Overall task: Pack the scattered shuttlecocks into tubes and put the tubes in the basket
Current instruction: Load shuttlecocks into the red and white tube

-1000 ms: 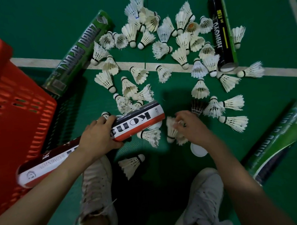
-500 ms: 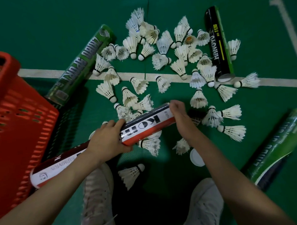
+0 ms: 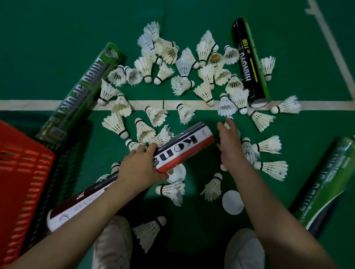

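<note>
Dozens of white shuttlecocks (image 3: 185, 112) lie scattered on the green court floor (image 3: 48, 38), most of them across and beyond the white line (image 3: 30, 105). The left hand (image 3: 141, 171) grips a red, white and black tube (image 3: 183, 148) around its middle, fingers curled over it. The tube slants above the floor, its far end pointing up and to the right, its near end close to the red basket (image 3: 19, 170) at the left edge. The right hand (image 3: 231, 146) holds nothing: fingers straight and slightly spread, it hovers just beside the tube's far end, over a few shuttlecocks. Three more tubes lie on the floor: a green tube (image 3: 82, 91) next to the basket, a black tube (image 3: 248, 65) among the far shuttlecocks and a second green tube (image 3: 331, 179) well off to the right. One round white cap (image 3: 232, 202) lies near the right forearm, and another cap (image 3: 177, 173) sits just under the held tube. Two white shoes (image 3: 112, 247) show at the bottom
</note>
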Action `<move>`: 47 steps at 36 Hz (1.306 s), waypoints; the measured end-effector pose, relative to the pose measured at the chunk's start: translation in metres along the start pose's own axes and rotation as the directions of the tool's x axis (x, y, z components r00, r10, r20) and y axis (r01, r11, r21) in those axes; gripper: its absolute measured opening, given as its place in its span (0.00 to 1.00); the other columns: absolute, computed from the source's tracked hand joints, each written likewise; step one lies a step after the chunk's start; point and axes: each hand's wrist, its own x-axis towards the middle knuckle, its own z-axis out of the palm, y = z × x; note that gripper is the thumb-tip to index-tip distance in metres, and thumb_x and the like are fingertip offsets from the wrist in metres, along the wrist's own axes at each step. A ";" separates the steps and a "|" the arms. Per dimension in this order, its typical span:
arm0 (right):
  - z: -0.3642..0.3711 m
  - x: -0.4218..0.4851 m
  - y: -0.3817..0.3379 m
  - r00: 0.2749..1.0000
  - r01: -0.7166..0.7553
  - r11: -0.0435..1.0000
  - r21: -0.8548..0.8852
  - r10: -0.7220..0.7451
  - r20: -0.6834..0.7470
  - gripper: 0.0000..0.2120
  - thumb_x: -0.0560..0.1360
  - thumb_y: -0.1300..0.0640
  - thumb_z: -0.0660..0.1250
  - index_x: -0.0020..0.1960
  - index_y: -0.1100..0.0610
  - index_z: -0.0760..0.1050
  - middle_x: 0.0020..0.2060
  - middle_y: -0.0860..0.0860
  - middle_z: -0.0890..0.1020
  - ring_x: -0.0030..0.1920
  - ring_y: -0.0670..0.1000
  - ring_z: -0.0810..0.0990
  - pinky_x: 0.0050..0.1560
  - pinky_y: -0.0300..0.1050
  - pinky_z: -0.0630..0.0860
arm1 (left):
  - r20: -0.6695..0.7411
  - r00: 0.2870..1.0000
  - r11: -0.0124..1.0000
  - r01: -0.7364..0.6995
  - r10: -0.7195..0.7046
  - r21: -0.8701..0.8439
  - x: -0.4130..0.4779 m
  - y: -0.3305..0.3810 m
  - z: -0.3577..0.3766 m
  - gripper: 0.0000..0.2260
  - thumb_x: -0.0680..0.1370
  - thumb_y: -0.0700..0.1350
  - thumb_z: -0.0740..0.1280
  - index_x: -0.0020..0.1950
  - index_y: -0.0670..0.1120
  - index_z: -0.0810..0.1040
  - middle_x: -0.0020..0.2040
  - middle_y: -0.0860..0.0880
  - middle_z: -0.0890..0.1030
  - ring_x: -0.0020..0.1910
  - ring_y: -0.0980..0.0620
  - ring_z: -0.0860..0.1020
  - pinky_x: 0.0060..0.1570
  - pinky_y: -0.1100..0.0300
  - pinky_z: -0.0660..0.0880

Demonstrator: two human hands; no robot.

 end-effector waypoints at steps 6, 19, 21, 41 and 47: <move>-0.003 0.031 0.003 0.991 -0.116 0.990 0.080 0.121 -0.062 0.30 0.76 0.49 0.63 0.75 0.48 0.57 0.73 0.53 0.62 0.69 0.57 0.67 0.69 0.57 0.65 | -0.052 0.999 0.999 0.018 -0.016 0.032 0.005 0.005 -0.003 0.36 0.65 0.65 0.71 0.67 0.51 0.64 0.57 0.46 0.73 0.56 0.43 0.73 0.52 0.54 0.70; -0.001 -0.005 -0.024 0.885 0.392 0.907 -0.154 -0.418 -0.204 0.03 0.78 0.58 0.65 0.50 0.57 0.73 0.46 0.48 0.76 0.47 0.45 0.75 0.45 0.27 0.70 | -0.077 0.994 0.995 0.082 -0.077 0.057 0.005 -0.018 -0.009 0.40 0.65 0.64 0.72 0.72 0.51 0.62 0.60 0.45 0.73 0.59 0.43 0.72 0.56 0.53 0.69; 0.002 -0.008 -0.028 0.876 0.435 0.884 -0.171 -0.460 -0.147 0.02 0.78 0.60 0.63 0.49 0.57 0.70 0.42 0.45 0.75 0.42 0.42 0.74 0.41 0.26 0.70 | -0.083 0.994 0.996 0.073 -0.068 0.053 0.003 -0.019 -0.010 0.40 0.66 0.64 0.72 0.72 0.51 0.62 0.60 0.45 0.72 0.59 0.43 0.71 0.56 0.53 0.69; 0.046 -0.044 -0.036 0.882 0.307 0.912 -0.272 -0.165 0.441 0.25 0.79 0.38 0.49 0.71 0.46 0.65 0.68 0.49 0.71 0.66 0.48 0.69 0.67 0.46 0.62 | -0.102 0.989 0.991 0.095 -0.104 -0.090 -0.013 -0.032 -0.012 0.38 0.64 0.62 0.74 0.69 0.51 0.64 0.55 0.47 0.72 0.55 0.43 0.73 0.50 0.53 0.70; 0.068 -0.027 -0.028 0.947 0.249 0.947 -0.204 -0.193 0.259 0.21 0.82 0.46 0.52 0.69 0.55 0.70 0.66 0.53 0.73 0.66 0.51 0.70 0.66 0.45 0.65 | -0.149 0.963 0.966 0.203 -0.227 -0.157 -0.018 -0.061 -0.013 0.36 0.63 0.64 0.74 0.65 0.50 0.67 0.51 0.46 0.72 0.52 0.42 0.74 0.43 0.54 0.69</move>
